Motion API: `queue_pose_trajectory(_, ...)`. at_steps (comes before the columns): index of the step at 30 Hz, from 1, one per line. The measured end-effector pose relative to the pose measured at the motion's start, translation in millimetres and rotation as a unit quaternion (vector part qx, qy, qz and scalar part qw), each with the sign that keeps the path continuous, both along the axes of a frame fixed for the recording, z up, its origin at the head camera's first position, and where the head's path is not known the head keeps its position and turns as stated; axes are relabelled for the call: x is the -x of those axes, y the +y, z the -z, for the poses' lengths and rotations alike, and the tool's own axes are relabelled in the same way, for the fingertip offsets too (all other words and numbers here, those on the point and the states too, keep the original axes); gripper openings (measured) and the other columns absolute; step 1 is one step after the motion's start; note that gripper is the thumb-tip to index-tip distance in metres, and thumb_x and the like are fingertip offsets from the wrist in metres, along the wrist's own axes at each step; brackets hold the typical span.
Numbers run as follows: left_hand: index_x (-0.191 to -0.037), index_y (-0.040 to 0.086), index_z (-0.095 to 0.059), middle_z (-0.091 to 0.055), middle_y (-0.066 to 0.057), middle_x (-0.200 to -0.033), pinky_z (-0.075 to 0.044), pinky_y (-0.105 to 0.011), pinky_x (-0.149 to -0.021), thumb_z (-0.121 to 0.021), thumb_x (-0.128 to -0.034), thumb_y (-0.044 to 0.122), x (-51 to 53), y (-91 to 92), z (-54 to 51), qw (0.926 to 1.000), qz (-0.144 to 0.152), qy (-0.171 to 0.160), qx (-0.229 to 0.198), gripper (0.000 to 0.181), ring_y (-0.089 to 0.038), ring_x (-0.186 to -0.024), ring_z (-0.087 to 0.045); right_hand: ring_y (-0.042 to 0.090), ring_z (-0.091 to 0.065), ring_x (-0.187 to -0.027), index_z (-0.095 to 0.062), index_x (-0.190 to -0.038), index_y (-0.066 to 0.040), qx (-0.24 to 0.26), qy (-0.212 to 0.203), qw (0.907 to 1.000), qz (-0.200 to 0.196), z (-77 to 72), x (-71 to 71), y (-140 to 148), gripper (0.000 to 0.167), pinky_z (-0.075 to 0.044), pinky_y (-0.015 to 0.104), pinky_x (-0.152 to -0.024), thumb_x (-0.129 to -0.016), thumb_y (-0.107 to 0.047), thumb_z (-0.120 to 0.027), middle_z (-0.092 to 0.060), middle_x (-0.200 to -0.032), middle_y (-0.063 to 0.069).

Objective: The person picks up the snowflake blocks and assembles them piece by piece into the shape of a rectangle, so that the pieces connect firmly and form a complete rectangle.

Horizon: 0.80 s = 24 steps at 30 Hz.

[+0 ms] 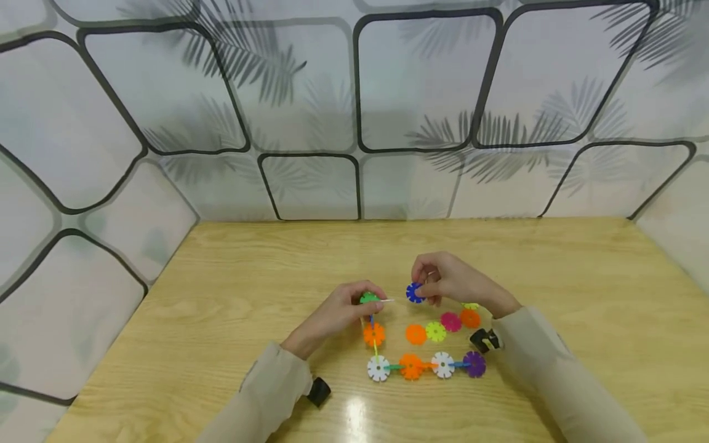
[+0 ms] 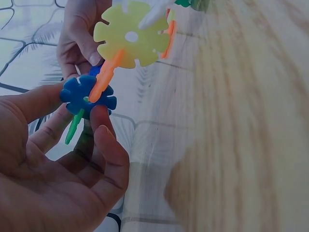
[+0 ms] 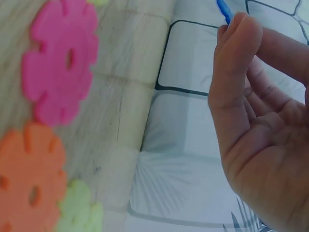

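Observation:
In the head view my left hand [image 1: 335, 315] pinches a green notched disc [image 1: 368, 298] with a thin white piece [image 1: 387, 300] pointing right. My right hand [image 1: 458, 284] holds a blue disc [image 1: 413, 293] upright, apart from it. Below the left fingers, linked discs run down through an orange one [image 1: 373, 335] to a white one [image 1: 378, 368], then right to a purple one [image 1: 474, 364]. The left wrist view shows the left hand [image 2: 63, 159] pinching a blue-looking disc [image 2: 75, 95] joined to an orange edge-on piece [image 2: 107, 75]. Fingertips of the right hand [image 3: 270, 121] pinch a blue edge [image 3: 224, 9].
Loose discs lie on the wooden table [image 1: 249, 264] inside the linked corner: orange [image 1: 416, 335], yellow [image 1: 436, 331], pink [image 1: 451, 322] and another orange [image 1: 470, 319]. Another yellow disc [image 1: 470, 305] is partly under the right wrist. Patterned panels [image 1: 316, 184] stand behind and at the sides.

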<state>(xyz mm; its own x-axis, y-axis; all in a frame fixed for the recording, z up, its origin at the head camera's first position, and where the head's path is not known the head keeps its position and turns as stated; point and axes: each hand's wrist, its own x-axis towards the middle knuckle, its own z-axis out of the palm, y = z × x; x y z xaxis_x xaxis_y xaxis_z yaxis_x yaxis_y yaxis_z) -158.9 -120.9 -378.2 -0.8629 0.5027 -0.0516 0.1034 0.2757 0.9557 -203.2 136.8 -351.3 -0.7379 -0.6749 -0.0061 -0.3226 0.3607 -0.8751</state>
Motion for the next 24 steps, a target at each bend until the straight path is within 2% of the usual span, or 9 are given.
queue_pose_trajectory(6,-0.115,-0.005,-0.065,-0.065,-0.016,-0.085,-0.046,-0.026,-0.062,-0.061,-0.1024,0.01,-0.7,0.4,0.2,1.0,-0.001,0.006,-0.006,0.02,-0.01,-0.069,-0.059,0.032,-0.067,-0.067,-0.059,-0.106,0.012,0.014,-0.041,0.9991,-0.001,1.6,-0.1,0,0.012,-0.06,0.041,-0.063,-0.094,0.011,-0.057,-0.066,-0.086,0.01)
queue_pose_trajectory(17,-0.115,-0.008,-0.063,-0.067,-0.017,-0.093,-0.049,-0.027,-0.062,-0.059,-0.1027,0.009,-1.5,0.0,-2.9,0.9998,0.001,0.01,-0.019,0.021,-0.011,-0.069,-0.058,0.025,-0.068,-0.065,-0.06,-0.103,0.012,0.028,-0.062,0.9977,-0.001,-2.1,-5.6,-6,0.009,-0.06,0.04,-0.062,-0.095,0.011,-0.058,-0.07,-0.083,0.011)
queue_pose_trajectory(21,-0.113,-0.008,-0.063,-0.068,-0.021,-0.094,-0.049,-0.027,-0.062,-0.06,-0.1022,0.008,-1.9,1.5,-2.3,0.9996,0.004,0.011,-0.027,0.019,-0.01,-0.068,-0.058,0.032,-0.069,-0.066,-0.06,-0.103,0.011,0.026,-0.076,0.9968,-0.003,-1.5,-7.7,-9,0.008,-0.06,0.041,-0.061,-0.095,0.011,-0.056,-0.07,-0.082,0.011)
queue_pose_trajectory(24,-0.112,-0.009,-0.063,-0.069,-0.019,-0.093,-0.051,-0.028,-0.064,-0.06,-0.1019,0.007,-2.2,2.4,-1.6,0.9994,0.003,0.009,-0.034,0.018,-0.01,-0.069,-0.059,0.038,-0.069,-0.068,-0.06,-0.103,0.011,0.018,-0.088,0.996,-0.001,-1.5,-9.1,-11,0.008,-0.06,0.042,-0.062,-0.096,0.01,-0.056,-0.069,-0.082,0.011)
